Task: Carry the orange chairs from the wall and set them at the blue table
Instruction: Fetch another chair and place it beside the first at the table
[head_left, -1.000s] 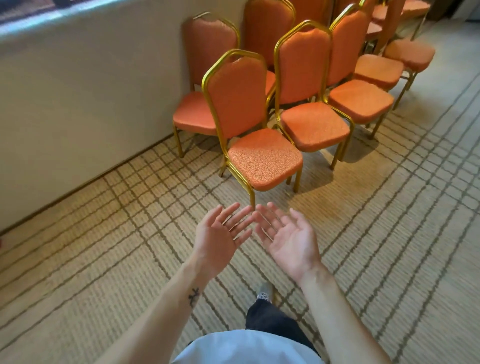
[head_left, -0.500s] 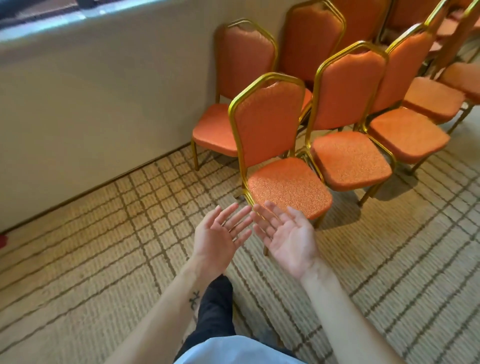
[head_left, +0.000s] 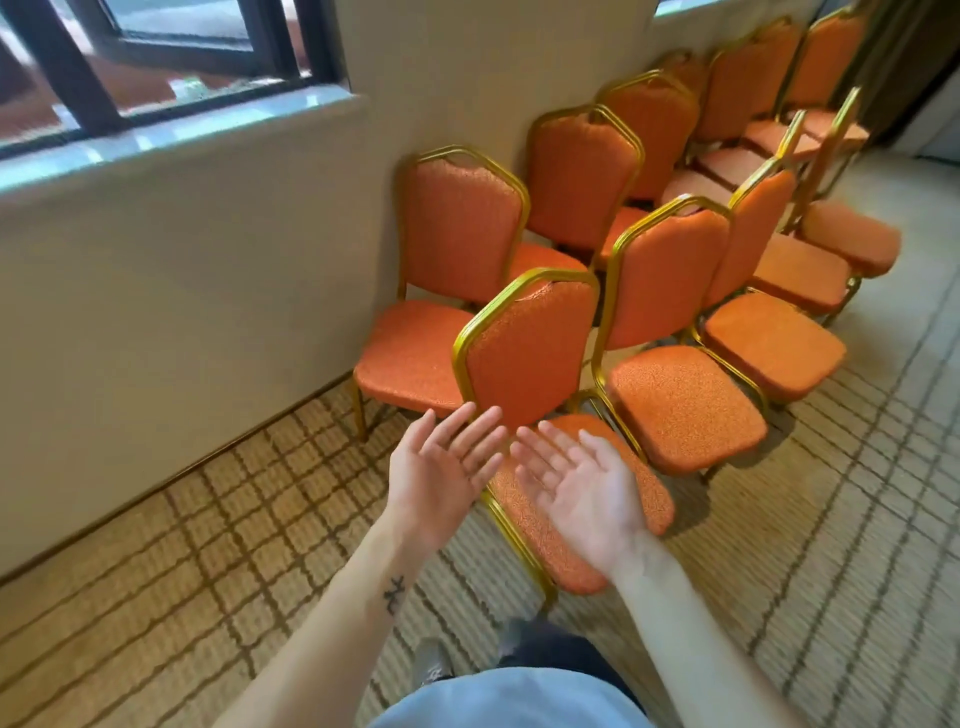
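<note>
Palms up at frame centre: your left hand (head_left: 439, 470) and right hand (head_left: 582, 488) hover side by side, fingers (head_left: 483, 431) straight and loosely spread, gripping nothing. The nearest orange chair (head_left: 530, 358) stands right behind them, backrest just above your fingertips, seat under the right palm. You can't tell if they touch. More orange chairs (head_left: 670, 270) line the wall (head_left: 182, 291) toward the upper right.

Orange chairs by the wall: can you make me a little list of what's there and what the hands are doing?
chairs: orange, gold frames, in rows beside the wall
nearest chair: on the patterned carpet, not gripped
left hand: open, palm up, holding nothing
right hand: open, palm up, holding nothing
blue table: not in view
</note>
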